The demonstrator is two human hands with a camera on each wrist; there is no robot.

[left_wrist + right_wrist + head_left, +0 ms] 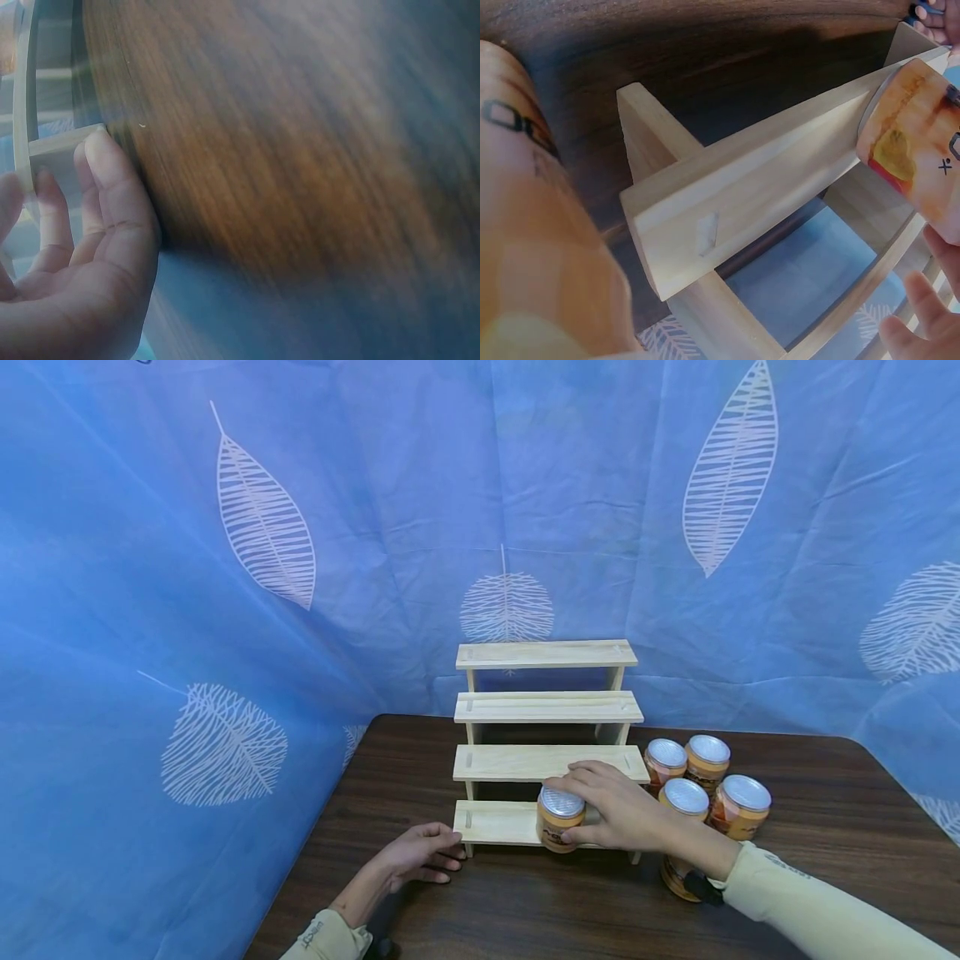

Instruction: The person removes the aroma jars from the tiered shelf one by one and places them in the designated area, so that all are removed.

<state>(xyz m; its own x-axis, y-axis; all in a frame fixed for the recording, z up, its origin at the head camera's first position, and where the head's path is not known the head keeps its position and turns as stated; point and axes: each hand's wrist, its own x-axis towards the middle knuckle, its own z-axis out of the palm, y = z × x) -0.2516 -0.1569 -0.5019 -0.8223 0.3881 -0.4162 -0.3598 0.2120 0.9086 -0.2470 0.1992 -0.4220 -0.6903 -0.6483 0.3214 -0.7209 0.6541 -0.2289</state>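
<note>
An orange can with a silver lid (562,818) stands on the lowest step of a pale wooden tiered rack (495,822). My right hand (618,810) grips this can from the right, thumb in front and fingers behind the lid. In the right wrist view the can (907,142) sits against the step board, with fingertips (922,307) beside it. At the left end of the lowest step, my left hand (420,858) touches the rack's corner with loosely bent fingers. The left wrist view shows those fingers (112,172) against the rack's side leg (64,142).
Several more orange cans (742,802) stand on the dark wooden table (817,860) right of the rack, partly behind my right forearm. One can (532,210) looms close in the right wrist view. A blue cloth with white leaves (420,527) hangs behind the table.
</note>
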